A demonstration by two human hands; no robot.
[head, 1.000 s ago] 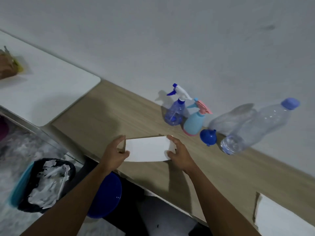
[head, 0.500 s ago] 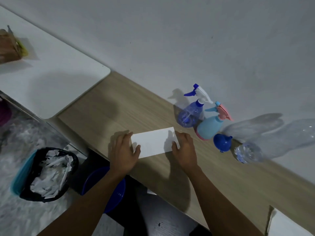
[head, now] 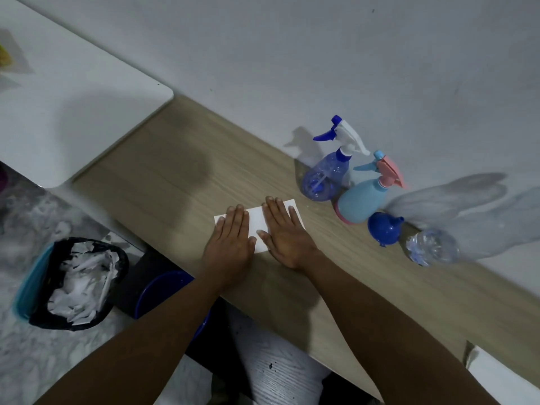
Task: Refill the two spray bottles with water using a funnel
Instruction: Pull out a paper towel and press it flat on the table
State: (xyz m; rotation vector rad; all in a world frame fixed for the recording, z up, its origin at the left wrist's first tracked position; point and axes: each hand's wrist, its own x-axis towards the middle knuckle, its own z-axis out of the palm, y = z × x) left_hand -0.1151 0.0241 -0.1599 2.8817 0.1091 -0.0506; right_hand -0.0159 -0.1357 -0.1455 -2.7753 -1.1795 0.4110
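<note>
Left hand (head: 230, 244) and right hand (head: 285, 238) flat, palms down, side by side on white paper (head: 257, 226) near counter (head: 175, 176) front edge. My fingers (head: 239, 217) straight, close together, gripping nothing. Paper mostly hidden under hands. Clear blue spray bottle (head: 324, 178), pale blue spray bottle (head: 362, 203) and funnel (head: 384, 229) stand right of hands, by wall. Water bottle (head: 432, 247) smeared, upper part unclear.

Counter (head: 175, 171): set against the wall.
Sheet of paper (head: 257, 220): laid flat near the counter's front edge, with the left hand (head: 230, 244) spread on its left part and the right hand (head: 285, 235) on its right.
Left spray bottle (head: 324, 179): stood right of the paper, near the wall.
Right spray bottle (head: 362, 203): stood just beside it, further right.
Funnel (head: 384, 229): placed just right of that bottle.
Water bottle (head: 432, 247): placed right of the funnel.
Waste bin (head: 73, 282): stood on the floor, left of the counter.
</note>
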